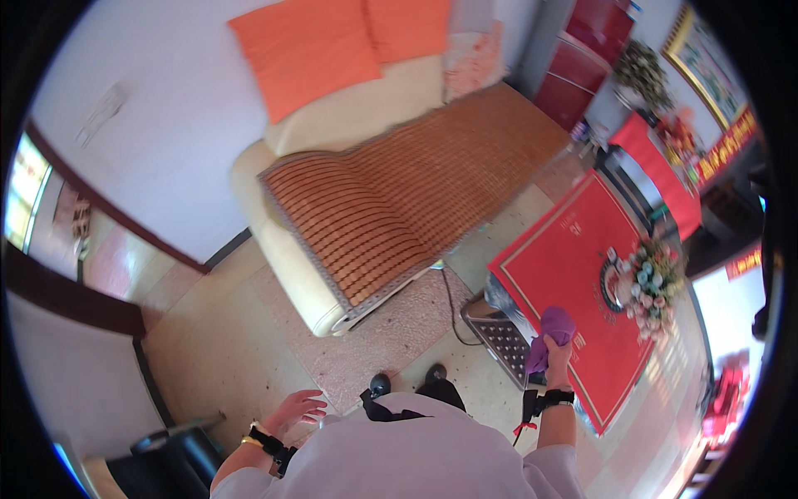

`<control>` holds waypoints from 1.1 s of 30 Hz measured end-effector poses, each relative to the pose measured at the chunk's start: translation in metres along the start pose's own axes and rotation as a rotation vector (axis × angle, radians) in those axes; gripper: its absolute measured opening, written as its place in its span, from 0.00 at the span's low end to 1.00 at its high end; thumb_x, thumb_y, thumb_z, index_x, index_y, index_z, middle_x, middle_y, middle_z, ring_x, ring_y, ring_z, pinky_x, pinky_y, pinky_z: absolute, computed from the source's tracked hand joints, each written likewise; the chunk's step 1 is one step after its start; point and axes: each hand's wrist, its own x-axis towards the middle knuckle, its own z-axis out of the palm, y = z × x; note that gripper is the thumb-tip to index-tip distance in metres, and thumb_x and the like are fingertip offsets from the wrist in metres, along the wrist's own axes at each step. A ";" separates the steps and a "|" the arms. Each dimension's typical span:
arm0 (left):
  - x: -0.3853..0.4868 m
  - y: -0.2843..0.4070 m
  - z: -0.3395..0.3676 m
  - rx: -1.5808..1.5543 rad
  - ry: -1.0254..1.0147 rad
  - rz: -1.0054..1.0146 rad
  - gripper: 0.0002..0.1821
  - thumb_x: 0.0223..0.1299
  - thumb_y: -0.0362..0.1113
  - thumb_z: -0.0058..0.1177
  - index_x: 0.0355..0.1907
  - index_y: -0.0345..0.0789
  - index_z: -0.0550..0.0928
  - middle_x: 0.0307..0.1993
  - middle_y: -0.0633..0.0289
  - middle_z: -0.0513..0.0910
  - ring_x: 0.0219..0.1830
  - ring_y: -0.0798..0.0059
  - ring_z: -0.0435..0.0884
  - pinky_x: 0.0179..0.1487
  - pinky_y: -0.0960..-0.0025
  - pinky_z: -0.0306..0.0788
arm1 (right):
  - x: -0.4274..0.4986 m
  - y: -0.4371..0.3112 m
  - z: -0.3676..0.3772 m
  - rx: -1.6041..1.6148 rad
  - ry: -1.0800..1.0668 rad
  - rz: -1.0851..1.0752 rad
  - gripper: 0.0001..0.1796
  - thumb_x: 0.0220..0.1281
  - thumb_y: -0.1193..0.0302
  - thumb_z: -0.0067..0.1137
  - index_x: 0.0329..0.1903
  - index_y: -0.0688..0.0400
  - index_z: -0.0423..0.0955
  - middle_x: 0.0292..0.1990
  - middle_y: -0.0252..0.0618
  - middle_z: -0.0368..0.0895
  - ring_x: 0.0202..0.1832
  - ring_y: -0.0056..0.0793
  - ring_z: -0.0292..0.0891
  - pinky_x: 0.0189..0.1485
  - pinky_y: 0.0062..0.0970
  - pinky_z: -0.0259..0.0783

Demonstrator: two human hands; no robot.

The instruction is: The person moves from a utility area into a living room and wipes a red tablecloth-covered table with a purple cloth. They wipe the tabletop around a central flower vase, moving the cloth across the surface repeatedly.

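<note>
My right hand is closed around a bunched purple cloth at the near left edge of a table with a red tablecloth. Part of the cloth overlaps the tablecloth in view; whether it touches it I cannot tell. My left hand hangs free over the floor at the lower left, fingers apart, holding nothing. A vase of artificial flowers stands on the tablecloth, to the right of the purple cloth. Both wrists wear black straps.
Ahead is a cream sofa with a brown woven mat and orange cushions. A dark studded box-like item stands beside the table, with a cable on the floor. A black rounded object is at lower left; a red refrigerator stands far off.
</note>
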 end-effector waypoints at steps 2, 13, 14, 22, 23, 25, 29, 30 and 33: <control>0.012 0.028 0.003 0.066 -0.021 0.004 0.25 0.62 0.36 0.47 0.61 0.32 0.64 0.48 0.56 0.78 0.45 0.68 0.79 0.44 0.67 0.74 | 0.024 0.022 -0.028 -0.054 0.128 -0.064 0.33 0.40 0.70 0.68 0.52 0.66 0.66 0.42 0.47 0.76 0.43 0.35 0.74 0.45 0.32 0.71; 0.091 0.219 0.123 0.303 -0.117 0.061 0.25 0.61 0.36 0.48 0.60 0.32 0.64 0.48 0.54 0.77 0.46 0.66 0.78 0.46 0.66 0.74 | 0.076 0.069 -0.035 -0.137 0.085 0.109 0.28 0.38 0.73 0.67 0.47 0.63 0.69 0.39 0.41 0.78 0.38 0.31 0.75 0.42 0.31 0.73; 0.102 0.233 0.139 0.324 -0.139 0.062 0.26 0.61 0.37 0.48 0.61 0.32 0.64 0.48 0.54 0.77 0.46 0.66 0.78 0.46 0.65 0.74 | 0.076 0.068 -0.031 -0.097 -0.052 0.079 0.36 0.32 0.61 0.70 0.48 0.66 0.69 0.40 0.51 0.79 0.42 0.42 0.77 0.46 0.36 0.72; 0.183 0.349 0.260 0.574 -0.380 -0.054 0.26 0.62 0.39 0.49 0.61 0.34 0.63 0.49 0.57 0.77 0.46 0.70 0.78 0.45 0.68 0.73 | 0.079 0.059 -0.029 -0.350 -0.058 0.171 0.40 0.32 0.57 0.69 0.50 0.64 0.66 0.40 0.55 0.78 0.44 0.51 0.75 0.46 0.40 0.71; 0.194 0.367 0.276 0.636 -0.384 -0.071 0.26 0.62 0.38 0.49 0.61 0.34 0.63 0.48 0.58 0.77 0.46 0.70 0.78 0.45 0.68 0.73 | 0.077 0.058 -0.027 -0.427 -0.047 0.243 0.40 0.32 0.57 0.69 0.51 0.63 0.66 0.40 0.55 0.78 0.44 0.51 0.75 0.47 0.40 0.71; 0.217 0.401 0.306 0.739 -0.453 -0.090 0.25 0.63 0.38 0.49 0.61 0.34 0.63 0.49 0.57 0.76 0.47 0.68 0.78 0.46 0.68 0.74 | 0.074 0.053 -0.021 -0.490 -0.018 0.279 0.43 0.31 0.56 0.69 0.55 0.61 0.64 0.43 0.55 0.75 0.46 0.50 0.74 0.48 0.40 0.72; 0.281 0.460 0.369 0.974 -0.597 -0.156 0.24 0.64 0.36 0.45 0.61 0.33 0.62 0.50 0.57 0.75 0.47 0.72 0.78 0.45 0.71 0.74 | 0.068 0.036 -0.006 -0.574 0.070 0.404 0.46 0.31 0.57 0.68 0.58 0.59 0.61 0.48 0.54 0.71 0.49 0.50 0.71 0.49 0.40 0.71; 0.300 0.472 0.385 1.028 -0.651 -0.174 0.24 0.64 0.36 0.45 0.61 0.33 0.62 0.50 0.57 0.75 0.47 0.72 0.78 0.45 0.71 0.74 | 0.066 0.031 -0.001 -0.571 0.108 0.438 0.45 0.31 0.57 0.68 0.57 0.60 0.62 0.49 0.54 0.71 0.50 0.50 0.71 0.50 0.40 0.71; 0.346 0.502 0.433 1.196 -0.755 -0.240 0.24 0.64 0.36 0.44 0.62 0.33 0.62 0.50 0.59 0.75 0.45 0.75 0.78 0.43 0.72 0.74 | 0.067 0.014 0.017 -0.586 0.217 0.590 0.42 0.31 0.60 0.68 0.55 0.56 0.63 0.49 0.52 0.68 0.49 0.51 0.70 0.49 0.42 0.71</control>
